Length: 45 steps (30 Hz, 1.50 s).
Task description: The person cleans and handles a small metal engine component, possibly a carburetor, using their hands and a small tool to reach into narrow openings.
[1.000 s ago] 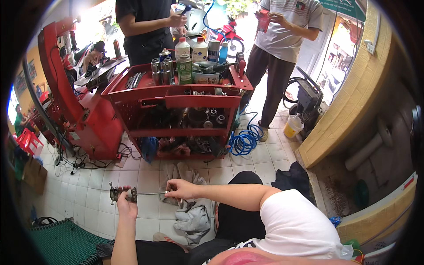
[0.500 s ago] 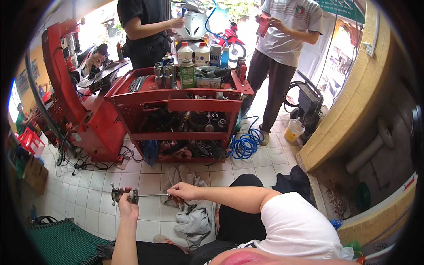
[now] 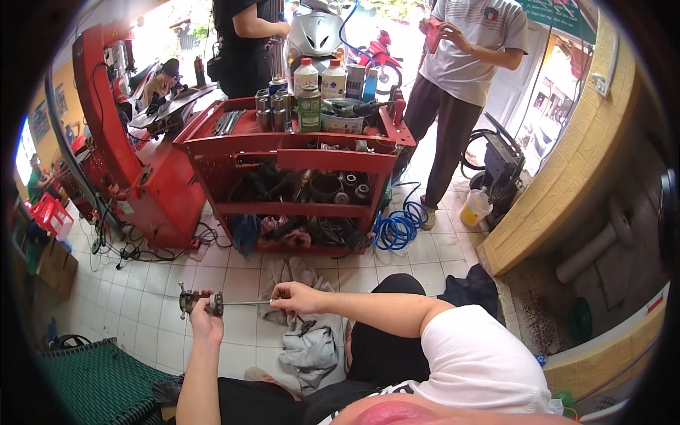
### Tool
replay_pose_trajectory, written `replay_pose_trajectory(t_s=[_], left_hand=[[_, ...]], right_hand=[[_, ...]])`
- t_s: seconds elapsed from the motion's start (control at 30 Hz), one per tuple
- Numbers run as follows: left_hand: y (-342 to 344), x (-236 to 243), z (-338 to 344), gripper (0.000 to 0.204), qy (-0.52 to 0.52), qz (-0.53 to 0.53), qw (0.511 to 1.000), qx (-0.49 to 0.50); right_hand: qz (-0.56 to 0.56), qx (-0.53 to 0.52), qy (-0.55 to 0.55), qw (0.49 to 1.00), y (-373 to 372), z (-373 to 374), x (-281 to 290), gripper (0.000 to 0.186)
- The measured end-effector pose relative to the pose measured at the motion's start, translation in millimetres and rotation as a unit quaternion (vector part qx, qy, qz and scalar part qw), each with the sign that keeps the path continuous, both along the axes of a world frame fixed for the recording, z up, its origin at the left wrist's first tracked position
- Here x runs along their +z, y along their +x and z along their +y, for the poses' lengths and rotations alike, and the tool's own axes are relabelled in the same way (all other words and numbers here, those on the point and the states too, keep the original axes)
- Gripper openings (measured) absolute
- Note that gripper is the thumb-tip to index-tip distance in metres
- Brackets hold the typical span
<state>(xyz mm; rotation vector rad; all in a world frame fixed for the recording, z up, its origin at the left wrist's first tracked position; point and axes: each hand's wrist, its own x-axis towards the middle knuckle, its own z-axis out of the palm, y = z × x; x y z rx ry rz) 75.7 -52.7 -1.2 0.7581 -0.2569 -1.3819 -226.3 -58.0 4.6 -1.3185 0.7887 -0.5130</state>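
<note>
My left hand [image 3: 206,322] is wrapped from below around a dark, roughly cylindrical metal part [image 3: 215,304] with short knobbed arms at its left end. A thin straight metal rod [image 3: 248,303] runs out of the part's right side, almost level. My right hand [image 3: 296,297] pinches the rod's far end between thumb and fingers. Both are held above the tiled floor, in front of my legs. Below my right hand lies a crumpled grey cloth [image 3: 310,350], with a small dark object on it that I cannot make out.
Ahead stands a red tool cart [image 3: 297,145] loaded with bottles, cans, wrenches and sockets. A coiled blue hose [image 3: 398,230] lies by its right side. Left is a red machine [image 3: 152,202] with cables; a green woven seat [image 3: 99,375] is near. Two people stand behind the cart.
My view has shifted slightly, so the cart sits a little higher and farther right. My hands keep their hold on the part and rod. The person at right has raised a red packet.
</note>
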Motion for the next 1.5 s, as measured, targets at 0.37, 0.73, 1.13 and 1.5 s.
replay_pose_trajectory(t_s=[0.37,0.73,1.13,1.5], left_hand=[[1,-2,1,0.036,0.006,-0.006,1.0,0.0],[-1,0,1,0.038,0.035,0.001,0.999,0.015],[5,-5,0,0.046,0.028,-0.007,0.999,0.029],[5,-8,-2,0.044,0.035,-0.037,0.998,0.032]], right_hand=[[-0.008,-0.034,-0.016,0.999,2,3,2,0.025],[0.026,-0.006,0.024,0.999,2,-1,-4,0.022],[0.025,-0.007,0.024,0.999,1,0,-2,0.033],[0.015,-0.012,-0.013,1.0,2,1,-2,0.018]])
